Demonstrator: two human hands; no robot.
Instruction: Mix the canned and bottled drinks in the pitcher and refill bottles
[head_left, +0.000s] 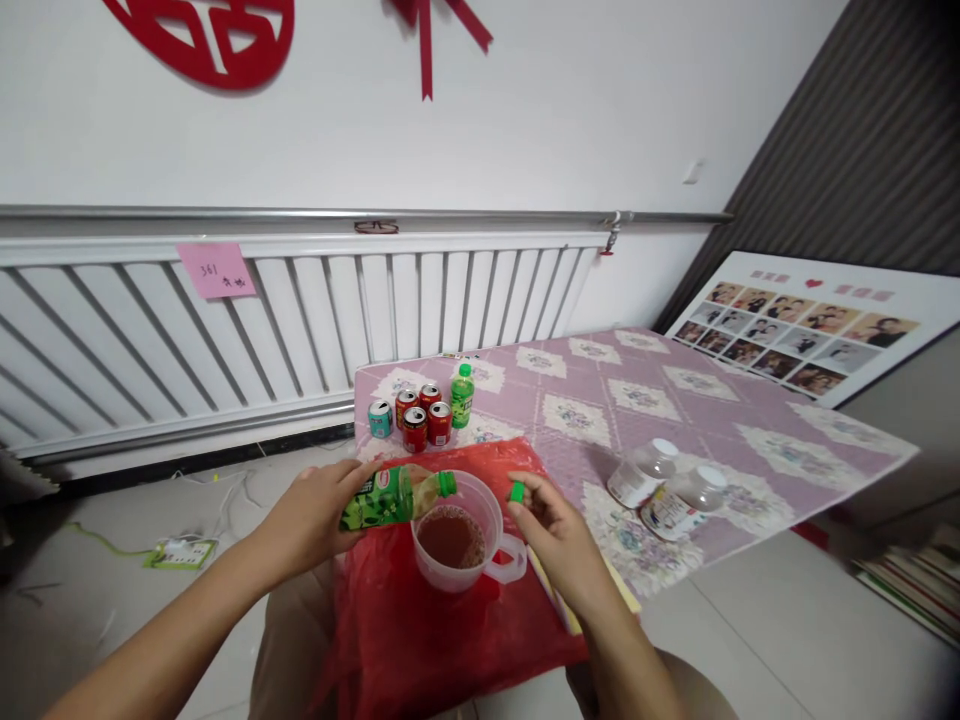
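Note:
My left hand [324,508] is closed around a green-labelled drink bottle [384,497], tipped on its side with its neck over the rim of a translucent plastic jug [491,515]. Brown liquid [451,538] with bubbles near its edge fills part of the jug. A small green bottle cap [517,491] is pinched between the thumb and fingers of my right hand [551,520], just right of the jug. The jug's handle points toward that hand. Beneath the jug lies a red plastic sheet [420,640].
Several red cans [415,430], a teal can [380,419] and an upright green bottle [462,398] stand behind the jug. Two clear jars with white lids [643,472] are at the right on the patterned tablecloth [570,415]. A white radiator [300,320] lines the wall.

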